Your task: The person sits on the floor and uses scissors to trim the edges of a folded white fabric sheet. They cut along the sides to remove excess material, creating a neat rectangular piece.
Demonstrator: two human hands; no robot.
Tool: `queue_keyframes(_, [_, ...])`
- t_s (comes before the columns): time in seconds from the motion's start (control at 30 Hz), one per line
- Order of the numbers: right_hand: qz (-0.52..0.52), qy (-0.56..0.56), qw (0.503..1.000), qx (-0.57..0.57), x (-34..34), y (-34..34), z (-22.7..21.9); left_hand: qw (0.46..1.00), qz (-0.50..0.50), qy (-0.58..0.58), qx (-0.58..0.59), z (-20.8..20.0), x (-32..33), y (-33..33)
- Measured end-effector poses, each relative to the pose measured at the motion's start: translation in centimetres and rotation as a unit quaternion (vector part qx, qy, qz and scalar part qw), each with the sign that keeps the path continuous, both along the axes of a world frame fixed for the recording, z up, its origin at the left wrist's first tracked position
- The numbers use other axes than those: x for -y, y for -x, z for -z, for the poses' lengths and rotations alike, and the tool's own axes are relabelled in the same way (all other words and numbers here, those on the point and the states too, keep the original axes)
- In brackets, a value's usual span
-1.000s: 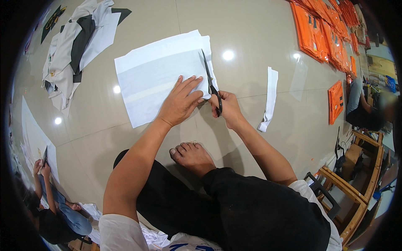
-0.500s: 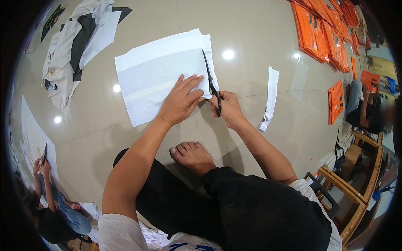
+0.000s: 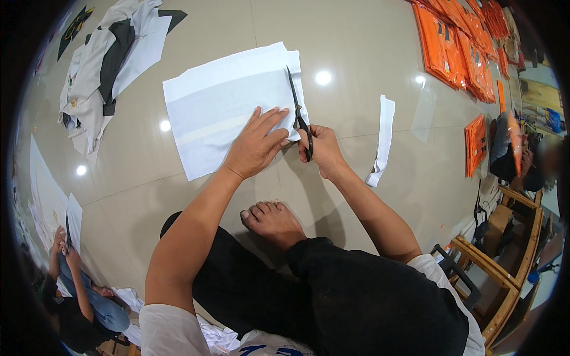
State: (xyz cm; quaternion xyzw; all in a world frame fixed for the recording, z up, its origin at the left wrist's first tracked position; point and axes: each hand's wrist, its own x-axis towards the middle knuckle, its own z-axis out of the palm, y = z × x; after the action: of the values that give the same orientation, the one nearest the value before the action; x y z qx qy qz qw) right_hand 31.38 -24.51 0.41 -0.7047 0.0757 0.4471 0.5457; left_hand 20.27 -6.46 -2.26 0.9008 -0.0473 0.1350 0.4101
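A white cloth [image 3: 202, 107], seemingly in layers, lies flat on the tiled floor in front of me. My left hand [image 3: 256, 142] rests on its near right part, fingers stretched out and pressing it down. Black scissors [image 3: 301, 121] are in my right hand [image 3: 322, 151], fingers through the handles at the cloth's near right corner. Their blades point away from me along the right edge, where a narrow strip shows beyond them. The upper blade lies over the cloth; the lower one is hidden. Farther right lies a separate long white strip [image 3: 385, 136].
White and dark garments [image 3: 89, 77] are heaped at far left. Orange packages [image 3: 445, 47] lie at far right, near a wooden frame [image 3: 504, 273]. At lower left a co-worker [image 3: 83, 302] holds scissors at white cloth; another person [image 3: 516, 160] sits at right. My bare foot [image 3: 273, 222] is near the cloth.
My scissors have shifted very slightly away from me along the cloth's edge; my left hand stays put. The left co-worker's hands and cloth have moved, and the person at right has lifted an orange package.
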Motion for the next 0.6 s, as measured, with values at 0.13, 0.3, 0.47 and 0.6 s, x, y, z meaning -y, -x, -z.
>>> queue_keyframes(0.13, [-0.007,0.007,1.0,0.002,0.1,-0.1,0.4,1.0,-0.013,-0.015,0.003,0.1,0.0,0.0])
queue_keyframes(0.3, [-0.006,0.005,1.0,0.003,0.1,0.1,0.3,1.0,-0.005,-0.001,0.002,0.1,0.0,0.0])
queue_keyframes(0.47, [0.013,-0.001,1.0,0.008,-0.7,-0.6,-0.3,1.0,0.002,0.011,0.001,-0.1,-0.1,0.0])
queue_keyframes(0.6, [0.013,0.002,1.0,0.008,-1.0,-0.9,-0.5,1.0,0.001,0.014,0.001,-0.2,0.0,0.1])
